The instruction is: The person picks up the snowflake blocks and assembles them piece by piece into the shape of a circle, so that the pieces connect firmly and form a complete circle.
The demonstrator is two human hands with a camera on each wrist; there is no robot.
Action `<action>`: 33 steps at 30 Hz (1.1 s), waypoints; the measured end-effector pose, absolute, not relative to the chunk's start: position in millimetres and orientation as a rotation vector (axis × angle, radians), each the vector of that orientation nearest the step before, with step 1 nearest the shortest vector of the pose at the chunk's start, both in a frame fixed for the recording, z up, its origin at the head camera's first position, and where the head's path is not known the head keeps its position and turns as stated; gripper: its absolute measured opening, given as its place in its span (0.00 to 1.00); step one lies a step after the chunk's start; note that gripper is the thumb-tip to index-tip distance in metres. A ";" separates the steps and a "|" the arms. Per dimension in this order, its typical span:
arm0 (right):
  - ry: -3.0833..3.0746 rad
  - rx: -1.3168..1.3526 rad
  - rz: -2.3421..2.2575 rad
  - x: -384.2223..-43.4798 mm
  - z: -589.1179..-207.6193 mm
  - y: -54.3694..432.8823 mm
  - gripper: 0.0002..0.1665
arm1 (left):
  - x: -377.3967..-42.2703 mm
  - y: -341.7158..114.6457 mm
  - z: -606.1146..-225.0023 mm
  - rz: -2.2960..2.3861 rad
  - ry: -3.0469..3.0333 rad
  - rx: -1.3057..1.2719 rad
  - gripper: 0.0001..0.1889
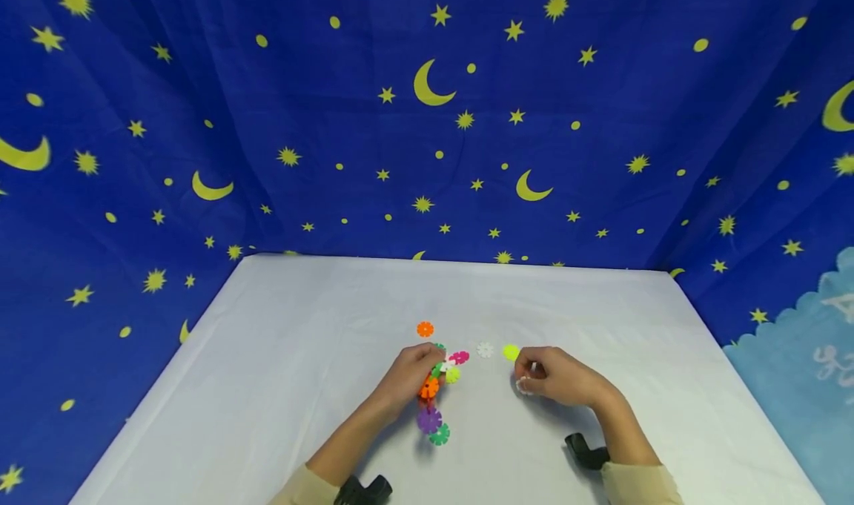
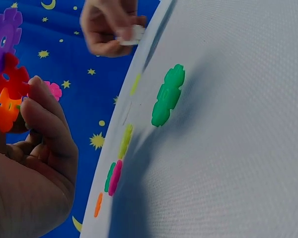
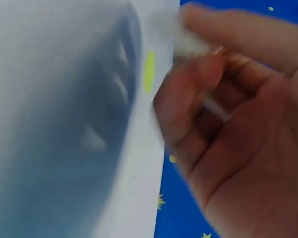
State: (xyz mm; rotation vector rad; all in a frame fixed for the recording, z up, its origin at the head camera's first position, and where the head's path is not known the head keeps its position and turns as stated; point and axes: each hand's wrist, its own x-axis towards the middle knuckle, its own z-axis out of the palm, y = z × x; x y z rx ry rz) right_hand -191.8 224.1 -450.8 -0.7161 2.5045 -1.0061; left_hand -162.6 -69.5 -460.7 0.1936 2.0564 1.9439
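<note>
My left hand (image 1: pixel 408 377) holds a cluster of joined notched plastic discs. In it are an orange disc (image 1: pixel 429 388), a purple disc (image 1: pixel 429 420) and a red disc (image 2: pixel 11 77); the fingers hide part of the cluster. Below it, a green disc (image 2: pixel 169 96) lies on the white surface. Between thumb and fingertips, my right hand (image 1: pixel 560 375) pinches a white disc (image 2: pixel 132 35), apart from the cluster. In the right wrist view that disc is blurred. Just behind the right fingers lies a yellow disc (image 1: pixel 510 351).
Loose discs lie on the white-covered table (image 1: pixel 300 327): an orange one (image 1: pixel 425 329), a pink one (image 1: pixel 459 357), a yellow-green one (image 1: pixel 453 375) and a white one (image 1: pixel 485 350). A blue curtain (image 1: pixel 347 119) with stars and moons stands behind and at the sides.
</note>
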 end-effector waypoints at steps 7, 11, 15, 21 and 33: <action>2.441 -0.615 -1.381 -187.1 -433.1 212.5 0.08 | -161.2 -68.3 -461.1 1.945 2.054 0.183 0.20; 2.406 -0.524 -1.535 -184.2 -429.9 204.8 0.12 | -161.3 -67.9 -462.9 1.945 2.061 0.188 0.19; 2.350 -0.455 -1.634 -184.8 -437.3 194.7 0.14 | -161.8 -67.3 -463.9 1.944 2.067 0.199 0.19; 2.273 -0.390 -1.765 -184.0 -446.1 178.5 0.18 | -163.0 -66.6 -464.6 2.007 2.017 0.170 0.17; 2.250 -0.347 -1.904 -181.7 -449.5 169.0 0.12 | -161.7 -65.9 -462.7 2.007 2.031 0.161 0.16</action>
